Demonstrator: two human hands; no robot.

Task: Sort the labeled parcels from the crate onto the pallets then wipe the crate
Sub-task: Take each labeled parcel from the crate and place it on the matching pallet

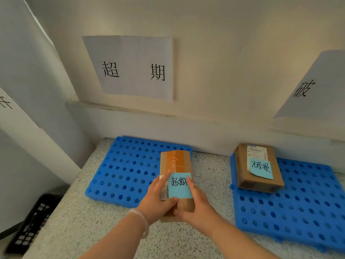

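Head view. Both hands hold one brown cardboard parcel, oblong, with a strip of orange-brown tape down its top and a pale blue sticky note handwritten 超期. The left hand grips the near left side, with its thumb laid under the note's lower edge. The right hand clasps the near right corner, with one finger lying along the note's right edge. Both hands are curled tight round the box.

The parcel sits just below the frame's centre. Its far end overlaps the 3 o'clock edge of the left blue perforated plastic pallet, and its near end is above the speckled stone surface. I cannot tell whether it touches anything beneath.

The parcel's long axis runs from 6 to 12 o'clock. The taped end points at the wall and the noted end faces the person, with the writing upright to the viewer.

I judge this to be the sorting step. The note matches the white paper wall sign at 12 o'clock, so this pallet looks like the right one. The next move probably calls for carrying the box toward 10 o'clock, fully onto the pallet, then letting go.

At 3 o'clock a second blue pallet already bears another brown parcel, noted 破损. The black slotted plastic crate lies at 8 o'clock and is not yet wiped.
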